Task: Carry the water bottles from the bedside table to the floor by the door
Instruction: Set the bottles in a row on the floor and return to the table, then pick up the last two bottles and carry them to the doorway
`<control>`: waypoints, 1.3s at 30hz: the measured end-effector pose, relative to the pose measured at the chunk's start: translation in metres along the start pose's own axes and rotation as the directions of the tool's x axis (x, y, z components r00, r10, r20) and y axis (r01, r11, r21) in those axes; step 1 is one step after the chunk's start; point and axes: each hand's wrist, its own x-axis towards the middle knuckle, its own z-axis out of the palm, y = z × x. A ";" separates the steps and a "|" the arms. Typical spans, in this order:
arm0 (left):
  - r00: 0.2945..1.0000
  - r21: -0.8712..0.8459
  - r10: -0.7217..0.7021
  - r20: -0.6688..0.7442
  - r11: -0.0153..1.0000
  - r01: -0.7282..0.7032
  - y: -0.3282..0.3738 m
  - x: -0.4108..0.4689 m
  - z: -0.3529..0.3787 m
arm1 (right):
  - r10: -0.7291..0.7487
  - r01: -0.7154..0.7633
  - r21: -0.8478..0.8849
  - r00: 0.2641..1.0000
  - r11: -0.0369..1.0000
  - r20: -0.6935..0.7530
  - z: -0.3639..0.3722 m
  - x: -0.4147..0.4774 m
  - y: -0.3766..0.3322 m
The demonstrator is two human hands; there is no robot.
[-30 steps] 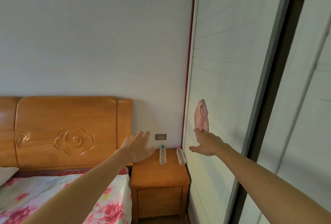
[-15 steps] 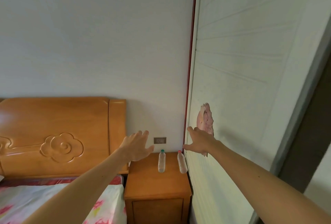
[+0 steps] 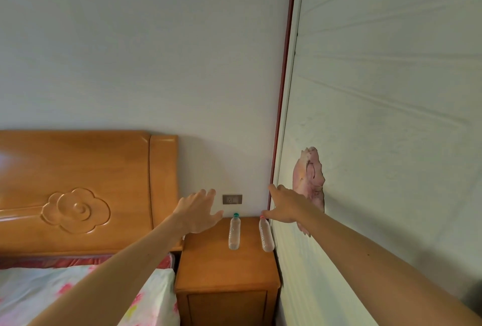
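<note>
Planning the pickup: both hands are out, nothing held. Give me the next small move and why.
Probably lower both hands onto the bottles. The left hand and right hand are open and hold nothing; the green-cap bottle and pink-cap bottle stand apart on the table, one per grip.

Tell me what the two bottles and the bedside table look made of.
Green-capped bottle and pink-capped bottle: probably clear thin plastic; the wood shows through them, and the pink-capped one's wall looks ribbed. Bedside table: orange-brown wood or veneer with a semi-gloss varnish; faint grain, soft sheen on top.
</note>
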 end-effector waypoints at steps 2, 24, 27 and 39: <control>1.000 -0.007 0.001 0.007 1.000 -0.001 -0.005 0.016 0.011 | 0.006 -0.006 0.005 1.000 1.000 0.015 0.007 0.017 0.004; 0.961 -0.087 0.039 0.273 0.996 -0.016 -0.101 0.221 0.164 | 0.160 -0.167 0.009 0.958 0.986 0.239 0.120 0.247 0.040; 0.951 -0.088 0.034 0.308 0.996 -0.007 -0.105 0.238 0.187 | 0.178 -0.192 0.020 0.940 0.981 0.290 0.139 0.265 0.046; 0.879 -0.097 0.060 0.474 0.995 -0.016 -0.109 0.281 0.287 | 0.174 -0.225 0.080 0.896 0.971 0.409 0.224 0.318 0.078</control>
